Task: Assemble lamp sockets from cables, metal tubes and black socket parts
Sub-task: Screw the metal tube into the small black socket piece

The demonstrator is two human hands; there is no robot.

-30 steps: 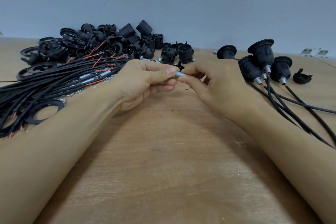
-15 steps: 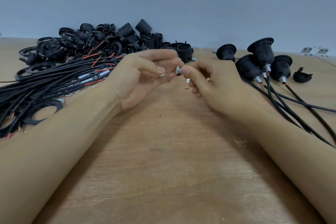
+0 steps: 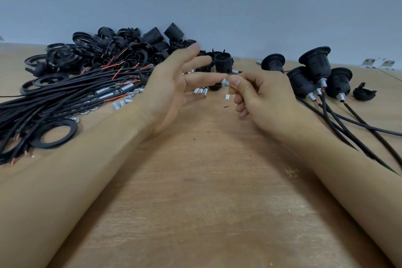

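Four finished sockets [image 3: 315, 72] lying at right; big heaps of cables [image 3: 54, 102] and socket parts [image 3: 130, 48] waiting at left. Right hand [image 3: 261, 93] pinching a metal tube [image 3: 224, 82]; left hand [image 3: 171, 85] spread, holding nothing.

Even, soft light with faint shadows beneath the arms, wide-angle bending at edges (left hand [image 3: 174, 85] motion-blurred).

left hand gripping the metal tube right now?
No, the left hand is spread open; the right hand alone pinches the metal tube.
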